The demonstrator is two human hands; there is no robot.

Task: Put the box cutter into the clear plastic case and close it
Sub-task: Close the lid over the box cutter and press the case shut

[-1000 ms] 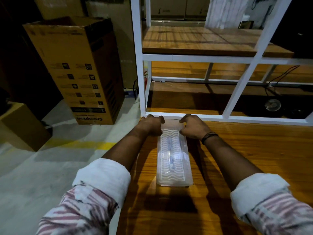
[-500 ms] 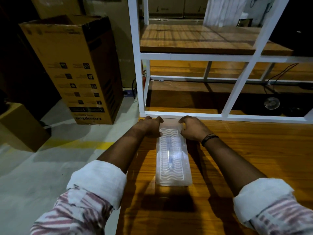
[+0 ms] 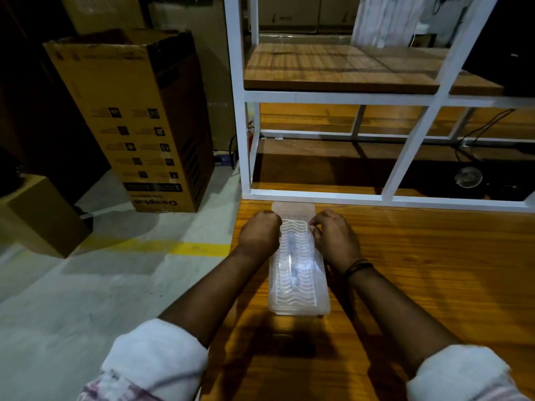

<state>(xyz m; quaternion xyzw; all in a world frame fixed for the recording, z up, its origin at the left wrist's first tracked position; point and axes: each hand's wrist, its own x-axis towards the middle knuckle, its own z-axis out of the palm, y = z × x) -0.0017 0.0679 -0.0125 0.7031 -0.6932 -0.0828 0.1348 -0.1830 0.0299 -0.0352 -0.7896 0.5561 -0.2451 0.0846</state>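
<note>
1. A clear case (image 3: 298, 280) lies lengthwise on a wooden table (image 3: 419, 270), near the table's left edge, its lid down and its far end close to the white frame (image 3: 318, 196) of a shelf unit.
2. Through the wavy-ribbed lid a slim pale shape shows along the middle of the case: the cutter (image 3: 292, 264), inside, blurred by glare, so its details cannot be made out.
3. The left hand (image 3: 260, 235) sits against the case's left side near the far end, fingers curled under into a loose fist; whether they pinch the rim cannot be told.
4. The right hand (image 3: 335, 238) rests on the right side near the far end, fingers bent with their tips on the lid's edge, pressing or holding it; a firm clamp cannot be confirmed.
5. A dark band (image 3: 357, 266) circles the right wrist. Both forearms are bare, with white cuffs rolled back over striped sleeves.
6. A small tab of the case sticks out beyond the hands at the far end.
7. Left of the table, on the grey floor, stands a tall cardboard box (image 3: 136, 123); a yellow line (image 3: 199, 249) crosses the floor.
</note>
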